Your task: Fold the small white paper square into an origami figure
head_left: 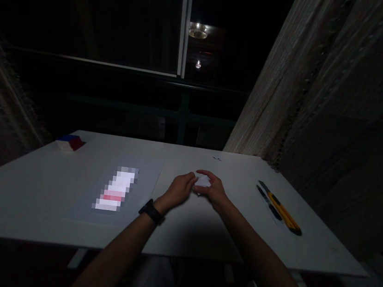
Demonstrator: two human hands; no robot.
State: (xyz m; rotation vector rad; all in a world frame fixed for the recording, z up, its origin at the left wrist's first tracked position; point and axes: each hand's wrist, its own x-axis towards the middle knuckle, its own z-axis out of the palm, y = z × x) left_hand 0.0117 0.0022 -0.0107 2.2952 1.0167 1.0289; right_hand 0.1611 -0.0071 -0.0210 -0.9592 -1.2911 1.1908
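Note:
Both my hands meet over the middle of a white table (32, 189) in dim light. My left hand (179, 189), with a black watch on the wrist, and my right hand (212, 190) are closed from either side on a small white folded piece of paper (203, 181), held just above the tabletop. Only a small part of the paper shows between the fingers.
A grey sheet (142, 174) lies left of the hands with a blurred-out item on it. A red, white and blue block (69, 142) sits at the far left corner. A yellow utility knife (283, 210) and a dark pen (269, 204) lie at the right. Curtains hang on both sides.

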